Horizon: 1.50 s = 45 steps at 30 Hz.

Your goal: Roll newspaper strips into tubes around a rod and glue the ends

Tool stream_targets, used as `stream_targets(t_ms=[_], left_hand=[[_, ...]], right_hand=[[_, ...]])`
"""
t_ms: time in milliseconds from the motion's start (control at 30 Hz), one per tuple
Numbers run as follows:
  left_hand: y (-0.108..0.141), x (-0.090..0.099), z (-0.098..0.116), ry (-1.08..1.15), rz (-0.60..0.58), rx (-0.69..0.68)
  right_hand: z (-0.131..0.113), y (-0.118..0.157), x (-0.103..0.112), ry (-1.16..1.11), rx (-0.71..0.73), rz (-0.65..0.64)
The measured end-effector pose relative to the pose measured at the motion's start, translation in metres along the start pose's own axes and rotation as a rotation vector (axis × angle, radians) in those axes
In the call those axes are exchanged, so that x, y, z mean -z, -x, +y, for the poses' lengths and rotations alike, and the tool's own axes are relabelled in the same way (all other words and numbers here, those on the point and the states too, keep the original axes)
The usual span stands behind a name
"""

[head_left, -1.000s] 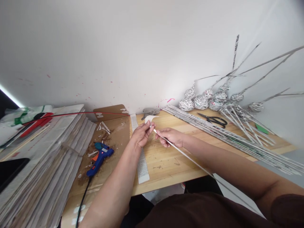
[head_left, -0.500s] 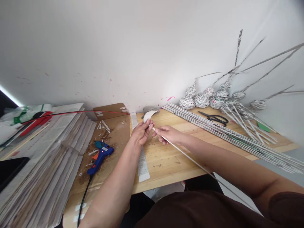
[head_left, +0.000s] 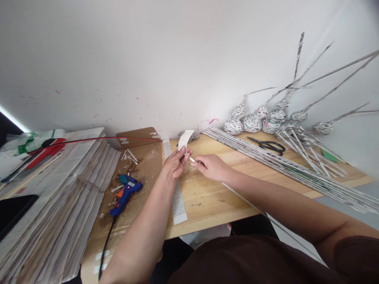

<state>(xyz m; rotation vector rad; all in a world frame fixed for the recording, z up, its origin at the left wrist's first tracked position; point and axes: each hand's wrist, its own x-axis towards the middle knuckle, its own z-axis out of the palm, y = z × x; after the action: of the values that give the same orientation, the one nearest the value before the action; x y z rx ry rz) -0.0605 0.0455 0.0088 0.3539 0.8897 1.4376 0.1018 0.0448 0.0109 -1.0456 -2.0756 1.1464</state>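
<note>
My left hand (head_left: 177, 161) pinches a white paper strip (head_left: 185, 139) whose loose, curved end stands up above the fingers. From that strip a thin rolled paper tube (head_left: 192, 159) runs to the right. My right hand (head_left: 211, 167) is closed round the tube a short way from the left hand. Past the right hand the long thin stick (head_left: 245, 200) slants down under my right forearm and off the table edge. Beneath my left wrist lies a flat strip of printed paper (head_left: 179, 205) on the wooden table (head_left: 204, 205).
A blue glue gun (head_left: 126, 194) lies on stained cardboard (head_left: 148, 173) at left, by a tall newspaper stack (head_left: 85, 189). On the right are rolled paper sticks (head_left: 266, 163), black scissors (head_left: 268, 146), and several woven paper gourds (head_left: 251, 123) with long stems against the wall.
The paper's loose end now stands more upright above my left hand. My right hand has turned, its fingers curling further round the tube. Both hands stay in about the same place.
</note>
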Motion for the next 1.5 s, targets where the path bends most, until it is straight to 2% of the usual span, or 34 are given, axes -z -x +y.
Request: stream_targets(t_ms=[67, 167, 233, 300, 400, 433, 600, 767, 867, 933, 1033, 1200, 1300, 1500], left_hand=[[0.000, 0.000, 0.001, -0.001, -0.018, 0.002], [0.000, 0.001, 0.002, 0.000, -0.051, 0.008], [0.000, 0.001, 0.002, -0.004, -0.082, 0.016], [0.001, 0.001, 0.002, -0.012, -0.105, 0.029], [0.001, 0.001, 0.002, -0.014, -0.098, 0.036], [0.002, 0.001, 0.002, -0.012, -0.093, 0.038], [0.003, 0.001, 0.004, -0.022, -0.097, 0.056], [0.003, 0.002, 0.004, -0.085, -0.141, 0.055], [0.003, 0.003, 0.003, -0.117, -0.220, 0.047], [0.003, 0.004, 0.003, -0.111, -0.223, 0.036], [0.002, 0.003, 0.002, -0.076, -0.153, 0.024], [0.003, 0.001, 0.002, -0.041, -0.091, 0.020], [0.004, 0.001, 0.003, -0.039, -0.082, 0.029], [0.004, -0.001, 0.004, -0.015, -0.040, -0.014]], right_hand=[[0.000, -0.001, -0.001, -0.134, -0.083, -0.060], [0.002, -0.002, 0.000, -0.557, -0.300, -0.250], [0.003, -0.002, 0.001, -0.701, -0.354, -0.320], [0.004, -0.001, 0.001, -0.630, -0.328, -0.279], [0.003, 0.000, -0.001, -0.385, -0.182, -0.101], [0.003, 0.000, -0.002, -0.363, -0.163, -0.083], [0.003, 0.001, -0.003, -0.628, -0.292, -0.307], [-0.003, -0.003, -0.005, -0.498, -0.257, -0.155], [-0.006, -0.008, -0.010, -0.514, -0.251, -0.089], [-0.008, -0.011, -0.013, -0.508, -0.258, -0.049], [-0.008, -0.010, -0.015, -0.325, -0.170, 0.050], [-0.013, -0.001, -0.012, 0.235, 0.136, 0.208], [-0.015, 0.003, -0.010, 0.348, 0.206, 0.216], [-0.008, 0.020, -0.004, 0.199, 0.055, 0.112]])
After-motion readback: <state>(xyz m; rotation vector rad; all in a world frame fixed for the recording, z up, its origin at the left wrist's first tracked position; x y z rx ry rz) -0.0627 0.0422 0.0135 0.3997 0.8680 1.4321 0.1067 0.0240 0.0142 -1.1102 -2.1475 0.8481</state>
